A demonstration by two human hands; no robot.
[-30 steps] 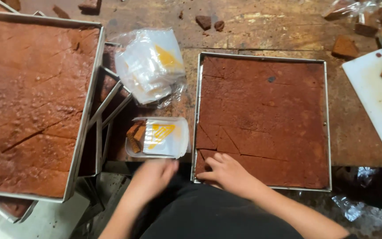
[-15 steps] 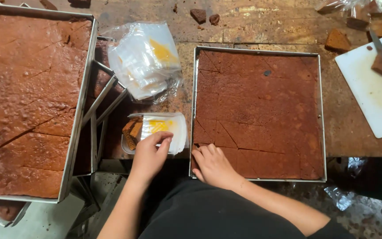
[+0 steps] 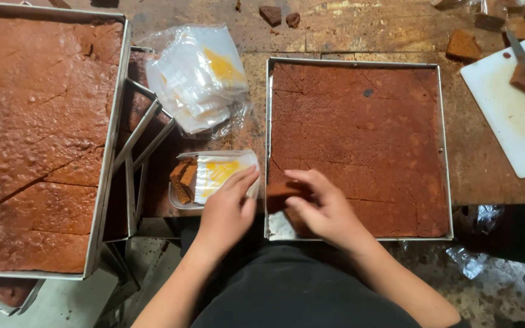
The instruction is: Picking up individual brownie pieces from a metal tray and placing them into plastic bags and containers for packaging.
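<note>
Head view. Left hand and right hand: both bare, no gloves, rings or wristbands visible. Both forearms bare up to the frame edge; no sleeve seen on either. Fingers slender, nails short and unpainted. Torso covered by a plain black garment, matte fabric, no print, seam or button discernible.

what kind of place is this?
Likely a small bakery packing bench: big trays of scored brown cake, a stack of plastic bags, and a cutting board with knife on a worn table.
</note>
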